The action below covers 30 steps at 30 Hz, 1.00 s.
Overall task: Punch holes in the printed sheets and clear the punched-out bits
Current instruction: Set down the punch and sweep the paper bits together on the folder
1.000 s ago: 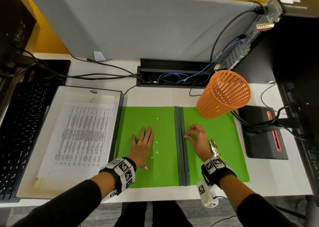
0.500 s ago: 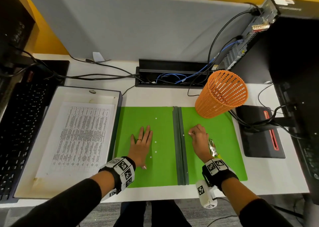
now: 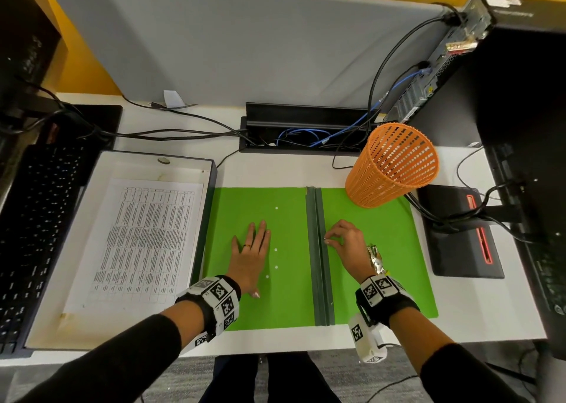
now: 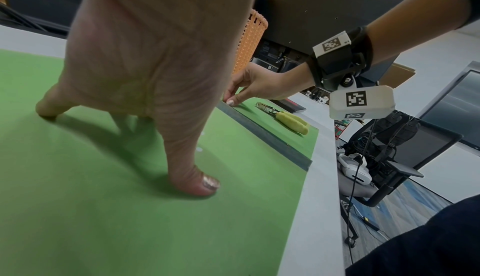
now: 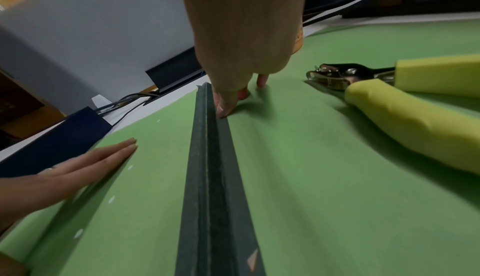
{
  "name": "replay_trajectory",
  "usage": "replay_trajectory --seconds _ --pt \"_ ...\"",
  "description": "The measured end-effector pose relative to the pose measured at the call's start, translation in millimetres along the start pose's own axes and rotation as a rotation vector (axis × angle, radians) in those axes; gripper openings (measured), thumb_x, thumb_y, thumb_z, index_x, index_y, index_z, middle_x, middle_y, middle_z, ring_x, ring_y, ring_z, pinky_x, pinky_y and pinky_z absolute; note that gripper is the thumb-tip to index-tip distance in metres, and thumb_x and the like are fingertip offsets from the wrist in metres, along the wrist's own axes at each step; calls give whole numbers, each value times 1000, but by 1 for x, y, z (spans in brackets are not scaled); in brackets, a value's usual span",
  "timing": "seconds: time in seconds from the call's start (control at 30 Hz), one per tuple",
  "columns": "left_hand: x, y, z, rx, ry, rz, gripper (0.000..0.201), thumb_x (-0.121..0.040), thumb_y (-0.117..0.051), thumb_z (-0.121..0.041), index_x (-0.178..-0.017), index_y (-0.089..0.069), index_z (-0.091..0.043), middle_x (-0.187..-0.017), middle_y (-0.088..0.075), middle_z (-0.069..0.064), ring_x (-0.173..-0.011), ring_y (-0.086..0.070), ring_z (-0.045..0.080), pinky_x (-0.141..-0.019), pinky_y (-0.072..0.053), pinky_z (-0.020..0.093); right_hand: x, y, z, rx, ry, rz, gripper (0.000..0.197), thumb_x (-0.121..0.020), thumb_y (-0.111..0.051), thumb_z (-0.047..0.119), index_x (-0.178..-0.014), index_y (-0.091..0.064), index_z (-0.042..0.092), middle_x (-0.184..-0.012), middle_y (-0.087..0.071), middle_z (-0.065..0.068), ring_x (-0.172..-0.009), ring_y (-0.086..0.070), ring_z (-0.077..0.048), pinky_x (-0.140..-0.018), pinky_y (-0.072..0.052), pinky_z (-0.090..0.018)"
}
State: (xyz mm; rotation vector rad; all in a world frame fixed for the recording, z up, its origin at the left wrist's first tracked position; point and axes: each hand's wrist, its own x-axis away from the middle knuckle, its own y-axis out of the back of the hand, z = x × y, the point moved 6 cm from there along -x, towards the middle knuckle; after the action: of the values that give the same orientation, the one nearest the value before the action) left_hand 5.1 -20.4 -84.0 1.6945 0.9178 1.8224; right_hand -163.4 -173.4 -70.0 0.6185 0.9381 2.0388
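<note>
Left hand (image 3: 251, 257) lies flat on the green folder (image 3: 284, 304); right hand (image 3: 346, 246) pinches at its dark spine (image 3: 320, 280), which runs near-to-far. Hole punch (image 5: 405, 97) lies right, jaws pointing far.

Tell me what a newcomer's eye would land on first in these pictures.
First, the bright green folder lying open across the middle of the white desk, the left hand flat on its left half among small white paper dots, the right hand pinching at its dark spine. Next, the orange mesh basket standing on the folder's far right corner, and the yellow-handled hole punch lying beside the right hand.
</note>
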Motion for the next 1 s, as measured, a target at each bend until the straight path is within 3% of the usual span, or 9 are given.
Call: replay_trajectory --seconds 0.13,0.37,0.43,0.5,0.63,0.73,0.9,1.0 --pt "0 0 0 -20 7 11 145 -57 -81 -51 -142 26 -2 -148 36 17 -140 21 40 -113 -9 61 -2 -3 -2 -24 -22 -20 6 -71 -73 2 -75 -71 7 -79 -65 -5 -69 -53 -12 -63 -34 -9" --pt "2 3 0 -19 3 20 144 -58 -81 -51 -142 26 -2 -149 35 17 -140 23 40 -113 -9 61 -3 -10 3 98 -22 -18 9 -74 -68 -4 -72 -68 5 -76 -64 -8 -72 -57 -22 -67 -49 -38" --pt "3 3 0 -13 1 22 144 -58 -81 -50 -142 26 -2 -146 38 16 -140 23 40 -113 -9 61 -1 -11 7 180 -18 -11 18 -72 -63 -11 -70 -66 7 -75 -61 -7 -74 -56 -25 -65 -46 -37" --pt "3 4 0 -9 -1 23 144 -59 -81 -50 -142 26 -2 -141 42 15 -140 23 40 -113 -8 61 1 -13 10 255 -19 -5 28 -68 -54 -19 -70 -63 7 -78 -59 -7 -78 -53 -26 -65 -34 -34" --pt "4 4 -1 3 -4 29 143 -59 -81 -49 -142 26 -3 -142 41 15 -140 23 39 -113 -8 61 0 -14 10 326 -28 39 31 -70 -51 -19 -77 -59 11 -87 -55 -4 -86 -47 -23 -70 -25 -32" --pt "5 6 -1 9 -8 31 143 -60 -81 -48 -142 26 -3 -137 43 14 -139 24 39 -113 -7 61 2 -9 2 303 -67 35 21 -79 -56 -9 -83 -60 11 -92 -52 -1 -90 -45 -19 -72 -25 -30" --pt "5 5 -1 21 -6 33 143 -59 -82 -47 -143 26 -3 -142 42 14 -139 24 39 -113 -7 61 6 -2 -4 250 -79 32 23 -79 -53 -12 -84 -58 10 -91 -48 1 -87 -40 -14 -73 -26 -30" --pt "3 4 -1 27 -6 29 144 -58 -82 -47 -142 26 -3 -137 44 13 -139 24 39 -113 -6 61 5 1 -6 164 -57 -10 16 -79 -62 -4 -79 -60 12 -85 -55 0 -81 -48 -16 -70 -39 -35"
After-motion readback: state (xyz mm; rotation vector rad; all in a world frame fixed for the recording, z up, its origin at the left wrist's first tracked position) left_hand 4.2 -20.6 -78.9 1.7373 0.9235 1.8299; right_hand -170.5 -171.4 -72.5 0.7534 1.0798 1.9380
